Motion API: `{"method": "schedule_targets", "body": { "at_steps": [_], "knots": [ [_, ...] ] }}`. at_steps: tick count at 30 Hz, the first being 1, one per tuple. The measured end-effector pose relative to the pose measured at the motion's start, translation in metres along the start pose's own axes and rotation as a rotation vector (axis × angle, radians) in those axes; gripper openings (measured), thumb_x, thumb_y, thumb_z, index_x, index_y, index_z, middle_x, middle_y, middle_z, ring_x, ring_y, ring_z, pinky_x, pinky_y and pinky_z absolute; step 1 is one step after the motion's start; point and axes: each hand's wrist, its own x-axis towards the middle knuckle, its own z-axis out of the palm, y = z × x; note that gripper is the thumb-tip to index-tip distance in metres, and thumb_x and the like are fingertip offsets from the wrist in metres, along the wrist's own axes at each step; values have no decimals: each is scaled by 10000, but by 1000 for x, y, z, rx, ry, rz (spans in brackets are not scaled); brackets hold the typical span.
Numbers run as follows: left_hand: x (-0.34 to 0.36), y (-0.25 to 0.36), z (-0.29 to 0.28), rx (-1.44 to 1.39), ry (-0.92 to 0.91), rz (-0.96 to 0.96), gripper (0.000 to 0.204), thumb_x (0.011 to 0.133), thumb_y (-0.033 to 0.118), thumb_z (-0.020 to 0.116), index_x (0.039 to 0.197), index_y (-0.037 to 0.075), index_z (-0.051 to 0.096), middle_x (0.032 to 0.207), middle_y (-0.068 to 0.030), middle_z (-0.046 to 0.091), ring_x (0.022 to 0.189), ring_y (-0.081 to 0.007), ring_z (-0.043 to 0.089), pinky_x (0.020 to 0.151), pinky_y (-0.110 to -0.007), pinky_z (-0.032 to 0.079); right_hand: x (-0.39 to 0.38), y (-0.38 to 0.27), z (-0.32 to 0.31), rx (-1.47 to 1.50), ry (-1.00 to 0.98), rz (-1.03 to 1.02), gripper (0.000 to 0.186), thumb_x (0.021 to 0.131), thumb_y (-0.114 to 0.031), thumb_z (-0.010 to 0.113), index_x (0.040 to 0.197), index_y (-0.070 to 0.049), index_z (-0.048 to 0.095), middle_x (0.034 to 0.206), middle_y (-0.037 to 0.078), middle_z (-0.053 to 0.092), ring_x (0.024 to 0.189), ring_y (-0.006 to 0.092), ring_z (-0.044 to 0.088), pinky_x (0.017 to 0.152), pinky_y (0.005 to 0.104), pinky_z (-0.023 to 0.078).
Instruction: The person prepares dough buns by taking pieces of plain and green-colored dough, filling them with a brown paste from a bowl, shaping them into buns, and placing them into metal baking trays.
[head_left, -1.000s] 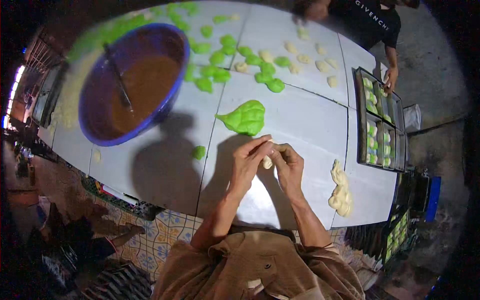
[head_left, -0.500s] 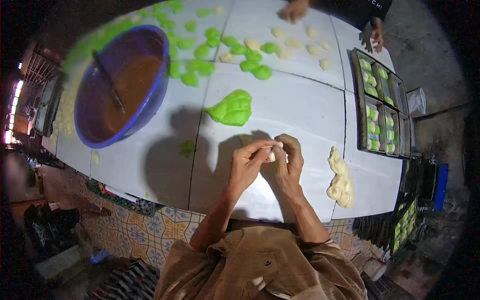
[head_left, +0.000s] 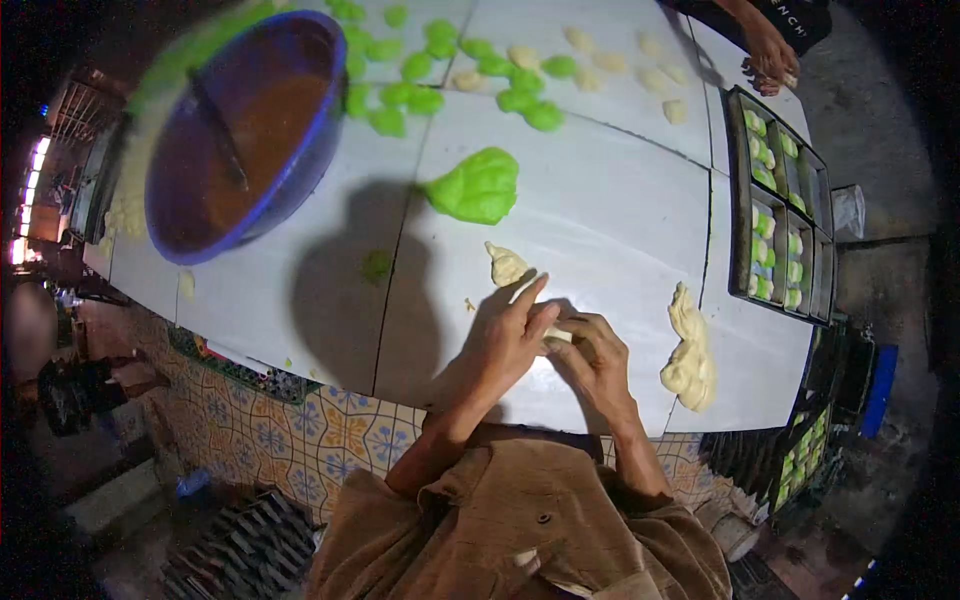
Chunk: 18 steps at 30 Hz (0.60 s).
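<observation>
The right hand (head_left: 600,352) pinches a small pale dough piece (head_left: 558,335) against the narrowed left hand (head_left: 508,342), whose own hold I cannot tell. A pale lump (head_left: 506,266), barely visible half a second ago, now shows beyond the left fingertips, suggesting dough being parted, though any join is hidden. Farther ahead on the desk (head_left: 610,210) sits green dough (head_left: 478,186).

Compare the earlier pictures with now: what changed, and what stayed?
The left hand and right hand drew back toward the body, soft cream dough still between them. A small, pointed cream dough lump now shows beyond the left hand; released or uncovered, unclear. A co-worker's hand moved rightward, near the dark rectangular metal tray. The bright-green, fan-shaped dough and round purple plastic basin stayed put.
</observation>
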Motion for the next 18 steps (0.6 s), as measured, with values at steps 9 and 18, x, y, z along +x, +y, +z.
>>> {"method": "schedule_targets", "body": {
  "at_steps": [9,18],
  "knots": [
    [-32,-7,-61,153,273,-88,380,842,229,698,1151,20,625,1139,-173,639,980,-287,651,906,-365,501,29,-1,12,-340,14,21,303,834,-191,691,1120,-102,645,1121,162,601,968,338,618,823,410,522],
    [-73,-129,-260,699,1126,-13,287,857,193,669,1109,57,643,1104,-158,647,990,-338,631,855,-391,509,102,-20,80,-448,-123,-171,192,857,-13,645,1042,36,666,1038,211,664,949,318,631,892,371,492]
  ]
}}
